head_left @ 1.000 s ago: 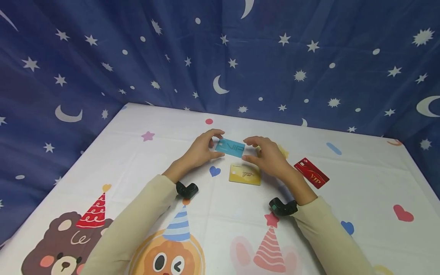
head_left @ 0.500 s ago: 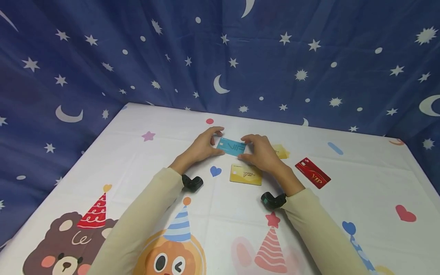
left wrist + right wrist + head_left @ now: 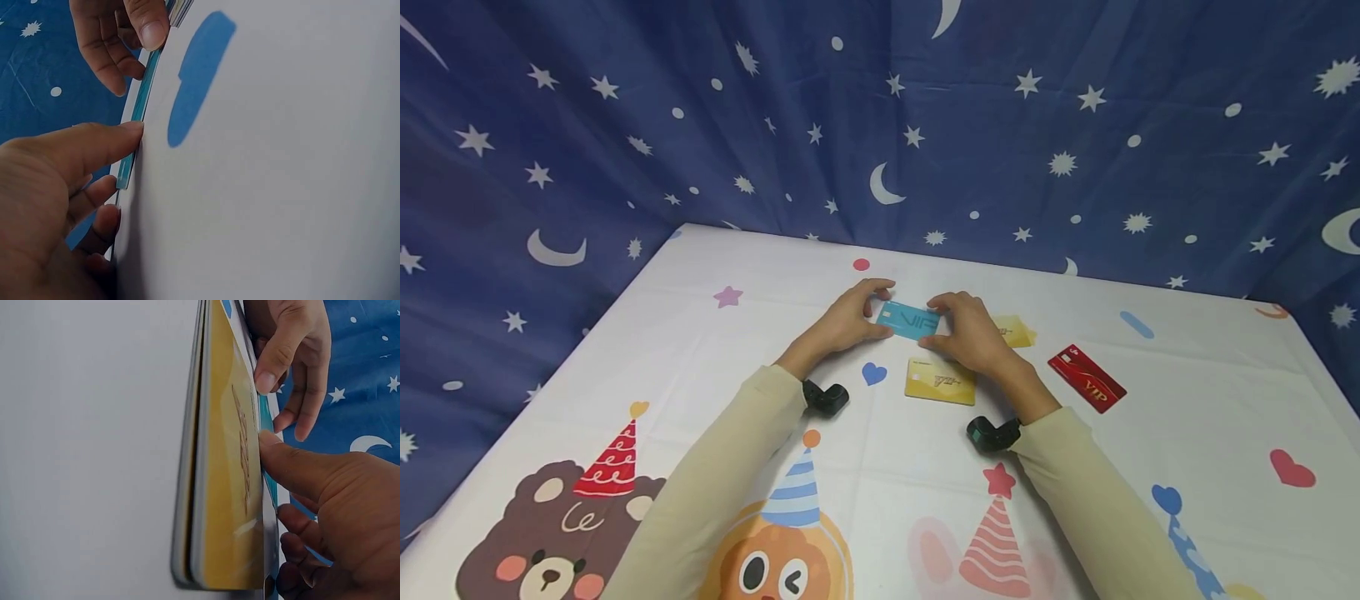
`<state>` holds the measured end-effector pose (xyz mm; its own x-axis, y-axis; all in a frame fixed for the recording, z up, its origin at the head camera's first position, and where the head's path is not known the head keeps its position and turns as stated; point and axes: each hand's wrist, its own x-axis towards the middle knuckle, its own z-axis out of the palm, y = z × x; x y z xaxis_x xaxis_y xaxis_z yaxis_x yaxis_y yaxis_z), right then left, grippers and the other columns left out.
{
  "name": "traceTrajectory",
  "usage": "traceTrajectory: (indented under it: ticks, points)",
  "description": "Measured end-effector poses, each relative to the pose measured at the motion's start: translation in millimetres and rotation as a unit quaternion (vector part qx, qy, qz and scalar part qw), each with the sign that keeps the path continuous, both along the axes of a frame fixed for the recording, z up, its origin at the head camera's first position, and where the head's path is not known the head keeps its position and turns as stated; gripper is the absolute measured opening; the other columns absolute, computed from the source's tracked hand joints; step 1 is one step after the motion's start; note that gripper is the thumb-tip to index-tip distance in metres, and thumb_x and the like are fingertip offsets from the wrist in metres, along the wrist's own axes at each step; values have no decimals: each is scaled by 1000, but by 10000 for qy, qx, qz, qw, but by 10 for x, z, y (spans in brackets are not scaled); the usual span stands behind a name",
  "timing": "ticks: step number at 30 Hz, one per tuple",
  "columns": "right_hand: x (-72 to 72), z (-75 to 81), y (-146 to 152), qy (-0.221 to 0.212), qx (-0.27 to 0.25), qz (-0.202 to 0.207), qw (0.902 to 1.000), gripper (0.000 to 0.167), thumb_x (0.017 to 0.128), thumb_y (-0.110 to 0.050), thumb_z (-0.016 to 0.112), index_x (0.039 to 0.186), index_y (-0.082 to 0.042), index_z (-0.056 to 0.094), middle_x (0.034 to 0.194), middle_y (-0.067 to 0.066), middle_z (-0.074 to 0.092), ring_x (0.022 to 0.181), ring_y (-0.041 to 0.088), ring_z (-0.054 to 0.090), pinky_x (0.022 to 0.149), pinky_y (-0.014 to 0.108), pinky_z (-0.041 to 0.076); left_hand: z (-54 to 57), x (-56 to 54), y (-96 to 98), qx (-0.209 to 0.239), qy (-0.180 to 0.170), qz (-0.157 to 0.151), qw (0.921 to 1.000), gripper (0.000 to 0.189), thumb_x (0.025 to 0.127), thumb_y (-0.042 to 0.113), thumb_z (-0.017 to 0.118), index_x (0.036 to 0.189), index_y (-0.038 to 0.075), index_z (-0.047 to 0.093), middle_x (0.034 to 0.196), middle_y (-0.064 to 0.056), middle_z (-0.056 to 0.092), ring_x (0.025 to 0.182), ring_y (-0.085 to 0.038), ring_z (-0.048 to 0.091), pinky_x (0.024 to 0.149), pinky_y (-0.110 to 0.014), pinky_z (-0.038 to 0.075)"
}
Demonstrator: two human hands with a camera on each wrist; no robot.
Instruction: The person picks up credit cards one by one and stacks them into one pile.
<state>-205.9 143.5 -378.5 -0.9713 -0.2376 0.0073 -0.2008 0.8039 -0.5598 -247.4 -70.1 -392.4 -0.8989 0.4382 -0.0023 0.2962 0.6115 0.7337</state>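
A light blue VIP card (image 3: 907, 320) lies toward the back middle of the table, between both hands. My left hand (image 3: 850, 318) holds its left end, thumb at the near edge and a finger at the far edge. At the right end my right hand (image 3: 972, 336) grips it the same way, thumb (image 3: 290, 462) low at the near edge. In the left wrist view the card (image 3: 145, 87) appears as a thin teal strip, flat along the tabletop. Just nearer lies a yellow card (image 3: 940, 382), which looks like a stack of two from the right wrist (image 3: 228, 506).
A red VIP card (image 3: 1087, 378) lies right of my right hand. A yellow piece with faint lettering (image 3: 1015, 332) shows partly behind that hand. The white tablecloth (image 3: 880, 467) has printed animals and party hats. A dark blue starry curtain (image 3: 775, 125) stands behind.
My right hand has slid a little left along the blue card, its thumb now farther in along the near edge. Both wrists have come slightly inward. The other cards lie unchanged.
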Motion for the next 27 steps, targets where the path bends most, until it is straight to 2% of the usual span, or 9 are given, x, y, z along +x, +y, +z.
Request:
traceTrajectory:
  ticks: [9,14,21,27]
  points:
    - [-17,-43,-1,-66,-158,-64,9998,58,80,-21,79,130,-6,55,119,13,56,115,30,46,101,44,34,-31,12,1,260,52,62,9996,74,78,8,78,143,11,42,126,-5,54,92,-21,44,77,-32,35]
    - [-19,-81,7,-108,-238,-100,9996,58,80,-21,79,131,-7,54,121,13,54,116,30,45,102,44,34,-66,33,7,476,150,132,9987,75,77,6,78,143,14,42,122,-4,54,89,-20,44,74,-31,36]
    - [17,-92,33,-47,-378,-100,9992,59,81,-21,79,132,-6,54,122,13,53,110,30,45,96,44,37,-121,76,21,705,463,199,9962,75,77,5,79,142,19,44,117,-3,55,83,-19,45,73,-32,36]
    - [29,-96,43,-56,-470,-22,9989,62,80,-22,79,134,-7,53,131,15,49,116,31,43,98,45,37,-158,103,-19,617,769,102,9951,69,80,11,78,141,19,47,116,-3,56,81,-17,46,76,-32,37]
